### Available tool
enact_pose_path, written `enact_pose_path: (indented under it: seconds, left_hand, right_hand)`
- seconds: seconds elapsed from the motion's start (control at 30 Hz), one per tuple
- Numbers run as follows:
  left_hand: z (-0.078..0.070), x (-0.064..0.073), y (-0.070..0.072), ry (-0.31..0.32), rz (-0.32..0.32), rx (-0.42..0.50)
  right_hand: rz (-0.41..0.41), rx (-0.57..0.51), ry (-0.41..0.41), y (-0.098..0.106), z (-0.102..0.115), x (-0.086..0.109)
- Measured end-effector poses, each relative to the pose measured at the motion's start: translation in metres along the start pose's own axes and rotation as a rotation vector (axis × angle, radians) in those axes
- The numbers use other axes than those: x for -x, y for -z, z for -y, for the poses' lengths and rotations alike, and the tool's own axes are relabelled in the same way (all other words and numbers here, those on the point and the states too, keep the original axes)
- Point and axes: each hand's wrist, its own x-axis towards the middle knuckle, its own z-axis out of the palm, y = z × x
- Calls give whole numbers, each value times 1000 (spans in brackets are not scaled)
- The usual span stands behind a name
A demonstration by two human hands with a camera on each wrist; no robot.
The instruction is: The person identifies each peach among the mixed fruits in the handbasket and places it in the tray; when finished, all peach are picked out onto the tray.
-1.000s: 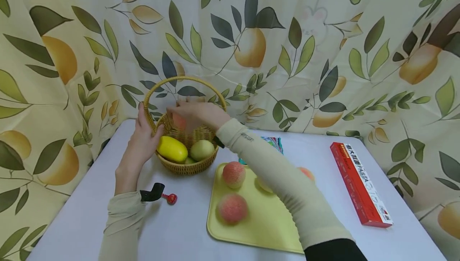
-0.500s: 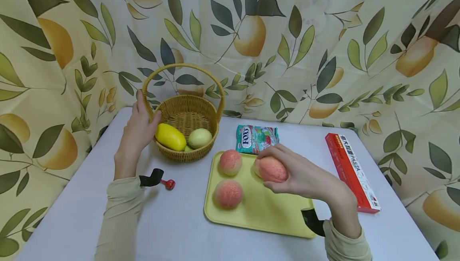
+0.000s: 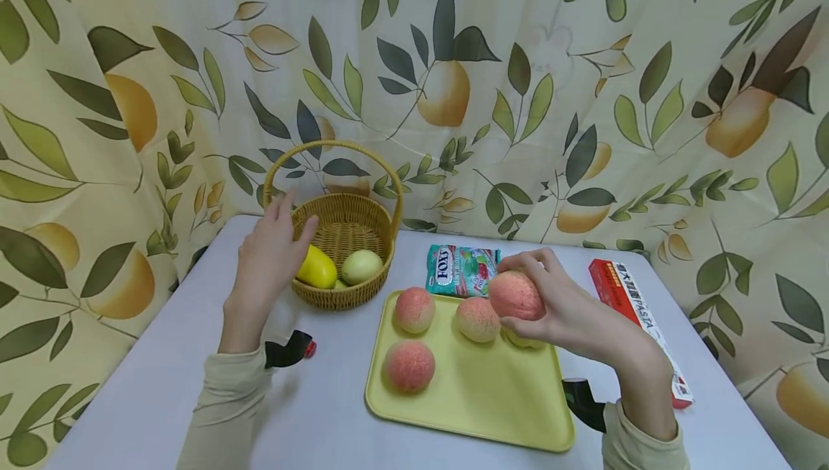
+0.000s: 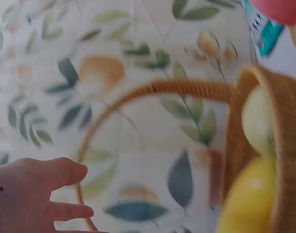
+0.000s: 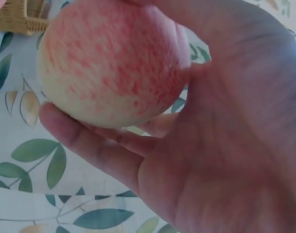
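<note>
My right hand [image 3: 570, 312] grips a pink peach [image 3: 516, 296] just above the back right part of the yellow tray [image 3: 492, 412]. The right wrist view shows the fingers and thumb around the peach [image 5: 113, 63]. On the tray lie more peaches [image 3: 414, 309], one of them partly hidden behind the held peach. My left hand [image 3: 268, 261] is beside the left side of the wicker basket [image 3: 343, 299], its fingers extended near the handle [image 4: 186, 87]; touching or not, I cannot tell. In the basket are a smooth yellow fruit [image 3: 317, 268] and a pale green round fruit [image 3: 361, 267].
Behind the tray lies a teal candy packet [image 3: 461, 270] marked FOX'S. A red pasta box [image 3: 628, 304] lies at the right, partly behind my right forearm. A red lollipop [image 3: 311, 349] shows next to my left wrist. A leaf-patterned curtain [image 3: 453, 189] hangs behind the table.
My right hand has gone from inside the basket to above the tray with a peach, then slightly right. My left hand, holding the basket handle before, has loosened and shifted right.
</note>
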Motion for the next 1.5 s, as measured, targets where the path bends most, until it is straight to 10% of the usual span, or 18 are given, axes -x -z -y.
enact_pose_path:
  seconds: [0.43,1.33,1.5]
  left_hand:
    - [-62,31,0,-162,106,63]
    - [-74,43,2,-248,112,4]
    - [-76,41,-1,-260,153,-6]
  right_hand:
    - [30,12,35,-15,-3,-18]
    - [105,-1,-37,-15,-7,-3]
    - [222,-52,-46,-18,0,-1]
